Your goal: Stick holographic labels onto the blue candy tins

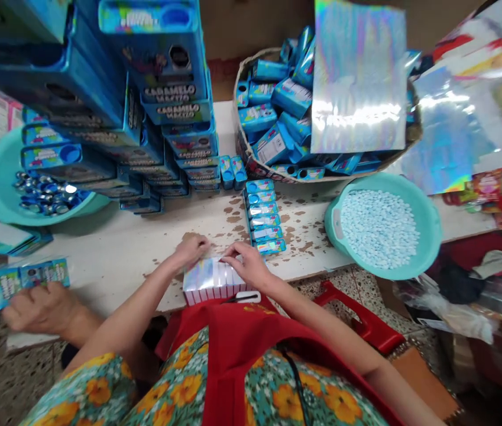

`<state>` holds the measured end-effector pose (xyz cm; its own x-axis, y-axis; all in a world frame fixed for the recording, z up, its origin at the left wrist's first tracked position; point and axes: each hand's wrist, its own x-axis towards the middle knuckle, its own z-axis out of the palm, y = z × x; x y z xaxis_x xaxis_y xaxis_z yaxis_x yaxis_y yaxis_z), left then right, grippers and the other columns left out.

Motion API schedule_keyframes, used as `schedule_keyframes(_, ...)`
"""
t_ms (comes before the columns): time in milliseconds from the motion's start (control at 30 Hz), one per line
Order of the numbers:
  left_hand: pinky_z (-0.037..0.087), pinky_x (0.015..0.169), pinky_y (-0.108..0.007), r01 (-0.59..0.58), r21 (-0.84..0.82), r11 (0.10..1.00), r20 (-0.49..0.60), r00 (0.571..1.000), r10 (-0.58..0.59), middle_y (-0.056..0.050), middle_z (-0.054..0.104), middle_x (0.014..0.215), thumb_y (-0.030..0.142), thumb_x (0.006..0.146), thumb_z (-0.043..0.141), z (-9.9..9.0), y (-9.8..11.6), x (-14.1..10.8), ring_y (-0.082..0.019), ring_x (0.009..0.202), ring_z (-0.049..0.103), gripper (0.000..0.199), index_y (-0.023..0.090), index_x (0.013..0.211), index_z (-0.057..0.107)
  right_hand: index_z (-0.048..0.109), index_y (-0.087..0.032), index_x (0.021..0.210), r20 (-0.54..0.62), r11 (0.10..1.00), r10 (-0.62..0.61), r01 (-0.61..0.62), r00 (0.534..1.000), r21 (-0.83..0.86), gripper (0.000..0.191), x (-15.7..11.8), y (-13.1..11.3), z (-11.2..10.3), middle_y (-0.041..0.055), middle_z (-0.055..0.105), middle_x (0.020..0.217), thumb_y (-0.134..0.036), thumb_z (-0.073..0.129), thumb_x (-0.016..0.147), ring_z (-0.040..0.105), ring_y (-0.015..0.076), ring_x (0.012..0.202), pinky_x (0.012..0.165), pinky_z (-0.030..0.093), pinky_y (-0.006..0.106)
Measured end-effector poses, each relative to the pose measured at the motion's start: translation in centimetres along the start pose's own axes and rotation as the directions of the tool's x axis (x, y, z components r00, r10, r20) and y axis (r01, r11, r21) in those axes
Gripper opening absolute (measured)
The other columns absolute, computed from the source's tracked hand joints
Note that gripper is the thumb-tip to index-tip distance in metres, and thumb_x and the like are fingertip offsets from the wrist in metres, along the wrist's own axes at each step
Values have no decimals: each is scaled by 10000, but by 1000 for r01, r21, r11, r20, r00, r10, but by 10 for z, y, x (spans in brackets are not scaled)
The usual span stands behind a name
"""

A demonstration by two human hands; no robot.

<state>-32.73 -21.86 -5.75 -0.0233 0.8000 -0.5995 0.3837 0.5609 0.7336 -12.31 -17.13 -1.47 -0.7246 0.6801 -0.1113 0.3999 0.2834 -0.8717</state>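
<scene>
In front of my body, at the table's near edge, lies a shiny silvery block (213,278) with a rainbow sheen on top and narrow upright stripes along its near side. My left hand (191,251) is at its far left corner, fingers curled in and pressed together; what they pinch is too small to tell. Over the far right part of the block, my right hand (247,265) has thumb and fingers closed at the tips, what is between them unclear. A white-handled tool (248,296) rests against the near side. Small blue candy boxes (263,218) stand in a row beyond my right hand.
Tall stacks of blue candy boxes (175,89) rise at the back left. A basket rim (238,127) surrounds blue packs, with a holographic sheet (359,77) on top. Turquoise tubs hold pale candies (379,228) and shiny pieces (51,195). Another person's hand (44,310) is at left.
</scene>
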Motion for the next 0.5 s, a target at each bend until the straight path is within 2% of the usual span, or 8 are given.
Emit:
schedule_keyframes(67, 412, 770, -260, -169, -116, 979, -107, 982, 157, -82, 629, 1041, 408, 795, 507, -1, 23, -5, -198, 964, 543, 337, 160, 994, 619, 574, -186, 768, -98, 995, 50, -41, 994, 90, 95, 5, -6, -18, -6, 610, 741, -263, 583, 823, 561, 125, 705, 671, 433, 231)
schedule_keyframes(133, 423, 791, -262, -238, -280, 930, -1, 969, 248, -90, 598, 1142, 444, 815, 503, 4, 48, -8, -190, 997, 548, 405, 177, 1113, 560, 570, -190, 760, -177, 985, 96, -68, 979, 157, 112, 11, -8, -33, -13, 607, 727, -287, 581, 816, 561, 123, 683, 654, 439, 231)
schedule_keyframes(200, 436, 692, -247, -187, -354, 916, 153, 955, 254, -84, 651, 946, 465, 791, 543, 10, 70, -4, -167, 832, 590, 372, 148, 981, 590, 563, -190, 748, -258, 974, 146, -94, 955, 205, 126, 20, -5, -45, -17, 597, 705, -301, 585, 803, 553, 124, 657, 640, 440, 235)
schedule_keyframes(267, 407, 569, -223, -130, -356, 925, 198, 957, 211, -45, 624, 702, 473, 796, 534, 15, 87, 6, -127, 631, 568, 340, 135, 790, 571, 556, -190, 742, -339, 969, 189, -119, 922, 217, 130, 31, 2, -53, -15, 588, 695, -304, 581, 799, 542, 130, 647, 639, 439, 246)
schedule_keyframes(300, 386, 522, -214, -118, -358, 926, 190, 962, 196, -28, 599, 645, 472, 810, 510, 15, 93, 14, -110, 562, 546, 342, 136, 758, 552, 558, -191, 746, -384, 971, 201, -132, 901, 198, 126, 36, 7, -56, -10, 586, 700, -303, 578, 800, 541, 138, 665, 656, 440, 257)
schedule_keyframes(367, 359, 468, -200, -137, -363, 922, 156, 966, 205, -9, 592, 635, 442, 823, 494, 14, 103, 32, -91, 495, 528, 304, 142, 839, 539, 575, -191, 754, -493, 980, 197, -159, 847, 117, 121, 48, 16, -62, 16, 586, 764, -304, 578, 797, 543, 166, 768, 739, 437, 290)
schedule_keyframes(433, 346, 440, -189, -187, -368, 911, 109, 964, 242, 11, 598, 637, 387, 824, 492, 10, 110, 51, -84, 455, 522, 273, 159, 974, 495, 599, -190, 753, -598, 979, 181, -204, 781, 30, 127, 60, 26, -68, 52, 566, 873, -313, 592, 782, 520, 198, 898, 834, 412, 330)
schedule_keyframes(500, 334, 428, -175, -246, -356, 901, 37, 960, 277, 37, 589, 615, 317, 819, 486, 9, 115, 69, -75, 431, 510, 239, 180, 1010, 441, 617, -191, 743, -658, 963, 202, -269, 725, -1, 135, 72, 36, -74, 70, 527, 950, -323, 604, 766, 486, 219, 970, 883, 384, 359)
